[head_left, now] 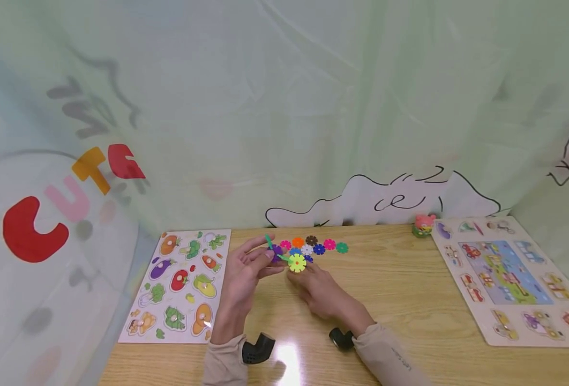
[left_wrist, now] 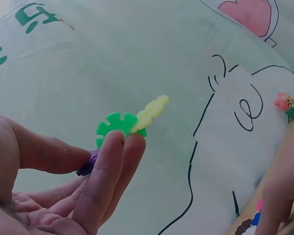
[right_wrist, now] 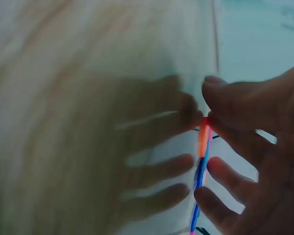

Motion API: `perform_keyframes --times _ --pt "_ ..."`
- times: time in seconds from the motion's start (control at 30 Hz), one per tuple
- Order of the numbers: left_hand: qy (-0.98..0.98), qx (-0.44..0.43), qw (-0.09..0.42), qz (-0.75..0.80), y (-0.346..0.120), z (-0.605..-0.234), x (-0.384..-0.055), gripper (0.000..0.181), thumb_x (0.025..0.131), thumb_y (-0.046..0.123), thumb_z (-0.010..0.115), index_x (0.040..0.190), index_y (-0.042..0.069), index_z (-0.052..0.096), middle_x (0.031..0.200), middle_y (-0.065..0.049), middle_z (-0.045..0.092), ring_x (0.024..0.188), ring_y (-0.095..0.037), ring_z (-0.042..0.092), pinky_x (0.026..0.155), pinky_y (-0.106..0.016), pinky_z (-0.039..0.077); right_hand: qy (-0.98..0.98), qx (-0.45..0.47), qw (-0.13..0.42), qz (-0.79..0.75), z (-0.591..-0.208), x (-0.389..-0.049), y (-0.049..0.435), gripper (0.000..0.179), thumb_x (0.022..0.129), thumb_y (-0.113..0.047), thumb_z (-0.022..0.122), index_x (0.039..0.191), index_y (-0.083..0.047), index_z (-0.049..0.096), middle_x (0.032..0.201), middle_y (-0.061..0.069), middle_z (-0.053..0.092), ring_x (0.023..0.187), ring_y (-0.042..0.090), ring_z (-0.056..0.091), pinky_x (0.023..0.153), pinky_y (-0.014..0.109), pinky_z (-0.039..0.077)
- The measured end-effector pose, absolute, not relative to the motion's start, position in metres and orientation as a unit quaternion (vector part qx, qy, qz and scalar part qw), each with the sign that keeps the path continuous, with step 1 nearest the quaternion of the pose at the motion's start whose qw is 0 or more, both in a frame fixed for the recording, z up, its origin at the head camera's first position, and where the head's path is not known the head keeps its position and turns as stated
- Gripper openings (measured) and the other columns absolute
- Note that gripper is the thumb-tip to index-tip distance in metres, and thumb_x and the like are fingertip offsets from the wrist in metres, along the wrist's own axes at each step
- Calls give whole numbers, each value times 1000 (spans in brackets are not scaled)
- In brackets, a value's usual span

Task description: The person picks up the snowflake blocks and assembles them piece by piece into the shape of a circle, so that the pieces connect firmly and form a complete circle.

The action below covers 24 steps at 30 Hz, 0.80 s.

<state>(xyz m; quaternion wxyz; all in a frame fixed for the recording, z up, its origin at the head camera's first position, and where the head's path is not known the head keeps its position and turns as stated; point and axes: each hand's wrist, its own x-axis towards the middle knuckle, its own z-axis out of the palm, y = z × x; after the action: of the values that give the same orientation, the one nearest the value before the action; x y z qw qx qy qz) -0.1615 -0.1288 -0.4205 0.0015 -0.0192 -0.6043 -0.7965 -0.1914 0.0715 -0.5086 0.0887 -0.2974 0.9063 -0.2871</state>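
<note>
My left hand (head_left: 248, 268) pinches a purple notched flower disc (left_wrist: 88, 164) between thumb and fingers, raised above the table. Slotted together with it are a green disc (left_wrist: 116, 123) and a yellow-green disc (head_left: 297, 262); another green piece (head_left: 268, 241) sticks up by the fingertips. Lower down, my right hand (head_left: 320, 292) reaches over the tabletop with its fingers spread, holding nothing. Its fingertips are right by the loose discs, among them an orange one (right_wrist: 203, 139) and a blue one (right_wrist: 200, 171). The raised yellow-green disc overlaps this hand in the head view.
Loose discs lie farther back, including brown (head_left: 311, 240), white (head_left: 306, 250), pink (head_left: 330, 244) and teal (head_left: 342, 247) ones. A vegetable puzzle board (head_left: 195, 305) lies left, another puzzle board (head_left: 479, 316) right. A small pink-and-green figure (head_left: 424, 225) stands near the back curtain (head_left: 313, 134).
</note>
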Motion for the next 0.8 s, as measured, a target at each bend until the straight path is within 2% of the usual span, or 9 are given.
perform_keyframes --times 0.13,0.23,0.33,0.43,0.57,0.67,0.8 --pt "-605 -23 -6 -796 -126 -420 -161 38 101 -7 58 139 -4 62 100 -16 78 79 -23 80 74 -37 68 916 -262 72 -295 -508 -192 70 33 99 -3 71 133 -5 73 132 17 70 130 40 60 115 59 49" --pt "-612 -31 -10 -790 -124 -420 -161 38 101 -6 60 139 -5 61 104 -22 77 80 -24 80 73 -38 68 923 -235 52 -301 -508 -193 70 26 97 -4 75 123 -6 76 115 12 72 109 28 67 104 50 58" --pt "-622 -37 -16 -782 -122 -420 -160 40 100 -4 62 140 -6 59 105 -21 77 80 -23 80 71 -38 68 920 -212 46 -325 -508 -194 71 25 97 -3 75 122 -6 75 114 11 73 109 29 71 104 49 59" --pt "-630 -41 -25 -775 -120 -420 -159 42 101 -1 64 141 -7 57 104 -17 78 77 -20 80 66 -34 67 913 -197 49 -354 -510 -194 71 28 97 -1 74 125 -3 72 120 12 72 118 32 70 108 51 57" --pt "-635 -47 -36 -770 -117 -418 -157 42 101 0 63 142 -6 56 104 -14 79 70 -17 77 57 -27 61 912 -181 53 -364 -511 -194 72 22 94 2 76 115 -4 72 108 6 66 103 24 69 101 48 61" --pt "-634 -54 -41 -770 -116 -417 -156 41 101 0 63 141 -6 57 108 -18 79 67 -16 76 56 -26 60 920 -181 45 -346 -510 -194 73 18 90 4 80 103 -7 74 99 1 61 91 19 65 94 45 63" --pt "-627 -65 -41 -775 -115 -417 -155 41 100 -3 62 140 -8 56 111 -23 78 68 -16 76 60 -28 63 931 -174 42 -318 -508 -194 75 24 86 1 85 107 -5 73 103 7 67 93 25 69 95 48 62"
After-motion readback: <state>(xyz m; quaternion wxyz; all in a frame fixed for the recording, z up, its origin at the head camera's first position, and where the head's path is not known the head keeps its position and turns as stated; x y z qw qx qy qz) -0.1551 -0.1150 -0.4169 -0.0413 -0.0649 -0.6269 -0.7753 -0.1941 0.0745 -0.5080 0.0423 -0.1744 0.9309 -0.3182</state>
